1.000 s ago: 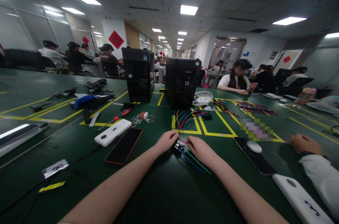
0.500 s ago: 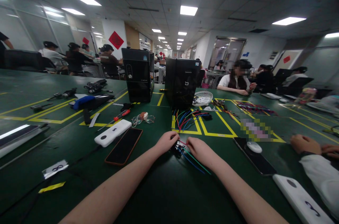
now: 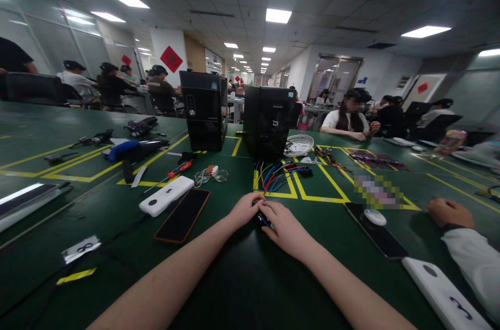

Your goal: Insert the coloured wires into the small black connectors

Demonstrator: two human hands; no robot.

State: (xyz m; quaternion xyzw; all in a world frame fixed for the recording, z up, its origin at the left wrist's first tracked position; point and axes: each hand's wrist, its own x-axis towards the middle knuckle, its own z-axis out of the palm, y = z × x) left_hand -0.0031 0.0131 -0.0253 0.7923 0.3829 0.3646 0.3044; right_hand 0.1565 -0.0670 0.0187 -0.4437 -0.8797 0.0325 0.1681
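Gadget (image 3: pixel 262 220), small and dark, is tucked between left hand (image 3: pixel 246 208) and right hand (image 3: pixel 284 227) above the green table (image 3: pixel 242 288); left one's curled in, fingertips right up against it; right one's about half open, fingers draped over the top and covering most of it, so I honestly can't tell how firmly either has hold of it; bunch of coloured wires (image 3: pixel 273 176) lies just beyond the fingertips, black computer tower (image 3: pixel 269 122) behind that; phone (image 3: pixel 183 215) and white power bank (image 3: pixel 167 195) sit off to the left, red screwdriver (image 3: pixel 179 168) and glasses (image 3: pixel 212 170) just past them.
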